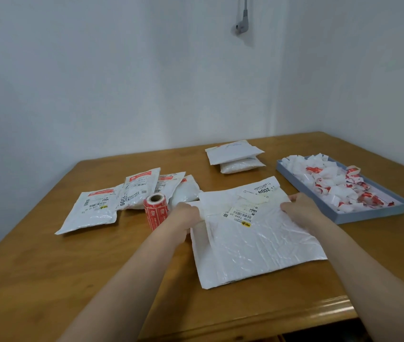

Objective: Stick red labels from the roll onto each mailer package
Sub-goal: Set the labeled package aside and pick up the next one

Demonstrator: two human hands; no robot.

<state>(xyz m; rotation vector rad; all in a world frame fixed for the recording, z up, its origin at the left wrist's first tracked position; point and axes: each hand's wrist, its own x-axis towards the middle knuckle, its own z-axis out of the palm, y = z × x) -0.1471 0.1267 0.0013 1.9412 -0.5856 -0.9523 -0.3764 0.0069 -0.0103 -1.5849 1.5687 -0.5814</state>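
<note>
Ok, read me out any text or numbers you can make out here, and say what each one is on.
"2004", upside down: white slip on the large mailer.
"502D T096": barcode label on that mailer.
"600", sideways, partly hidden: a mailer in the left pile.
Red label roll, other shipping labels, tray scraps: too blurred to read.

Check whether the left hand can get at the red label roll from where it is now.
Probably yes. The left hand grips the big mailer's left edge, and the red label roll stands just left of it with nothing between; it must release its grip first.
</note>
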